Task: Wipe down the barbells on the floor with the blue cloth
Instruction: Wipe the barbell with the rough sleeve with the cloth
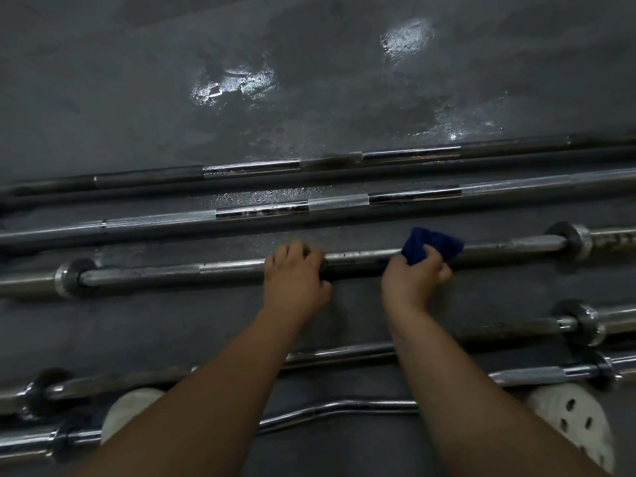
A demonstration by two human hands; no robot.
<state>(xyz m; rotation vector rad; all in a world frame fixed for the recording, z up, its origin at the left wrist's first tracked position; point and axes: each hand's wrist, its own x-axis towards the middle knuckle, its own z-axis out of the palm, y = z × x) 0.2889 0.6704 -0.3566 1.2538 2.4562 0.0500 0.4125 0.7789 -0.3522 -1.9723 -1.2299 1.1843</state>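
Left hand: I see my left hand (296,275) closed over the shaft of the middle barbell (361,258), fingers curled across its top.
Right hand: my right hand (411,280) grips the blue cloth (430,244), pressing it onto the same shaft just right of the left hand.
Cloth: bunched, draped over the bar, with a flap sticking up on the far side.
Middle barbell: lies flat across the floor (309,80), its left collar (70,277) and right collar (569,241) both in view.
Far side: 2 long barbells (251,168) (261,211) lie parallel, close together.
Near side: a straight bar (344,352) and a curved bar (337,407) pass under my forearms, beside my white shoes (571,418).
Room: a bare strip of floor runs on each side of the gripped bar; beyond the far bars the floor is open, with shiny patches.
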